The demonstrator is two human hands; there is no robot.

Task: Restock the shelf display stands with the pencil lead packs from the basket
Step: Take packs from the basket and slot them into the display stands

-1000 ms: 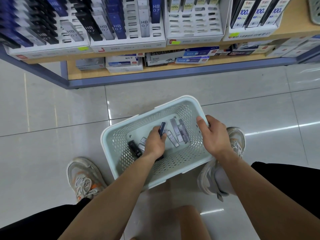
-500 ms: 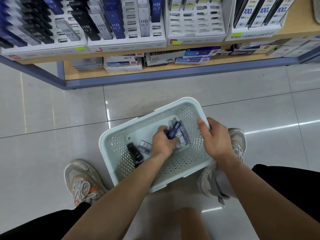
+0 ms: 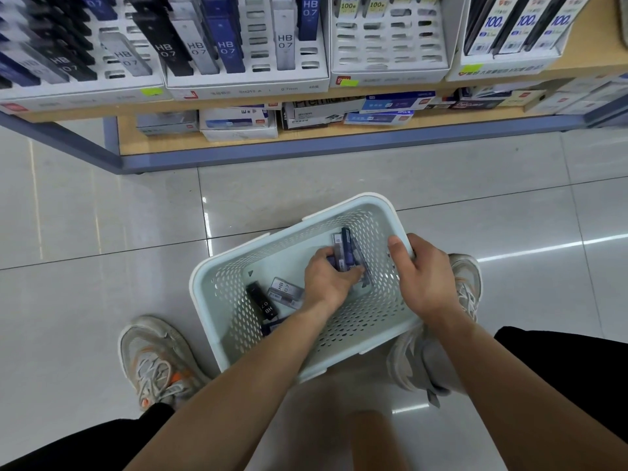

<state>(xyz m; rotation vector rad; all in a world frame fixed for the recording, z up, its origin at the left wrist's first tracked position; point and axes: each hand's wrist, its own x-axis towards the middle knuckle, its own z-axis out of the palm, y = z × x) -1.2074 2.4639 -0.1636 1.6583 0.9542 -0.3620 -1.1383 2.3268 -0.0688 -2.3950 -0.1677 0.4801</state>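
A pale green perforated basket (image 3: 217, 294) sits on the floor between my feet. My left hand (image 3: 328, 278) is inside it and grips a bunch of blue and grey pencil lead packs (image 3: 345, 249) that stick out past my fingers. Loose on the basket floor lie a black pack (image 3: 263, 302) and a grey HB 07 pack (image 3: 285, 291); a blue pack shows partly under my left forearm. My right hand (image 3: 423, 277) grips the basket's right rim. White display stands (image 3: 248, 83) on the shelf above hold black, grey and blue packs, with several empty slots.
A stand (image 3: 387, 68) to the right has mostly empty slots, and another (image 3: 509, 64) holds packs marked 100. The lower shelf (image 3: 306, 137) carries stacked boxes. My two sneakers (image 3: 156, 360) flank the basket on the glossy tile floor.
My left hand moved right across the basket bottom and gathered more packs into its grip. The black and grey packs it left behind now lie uncovered. The right hand stayed on the rim.
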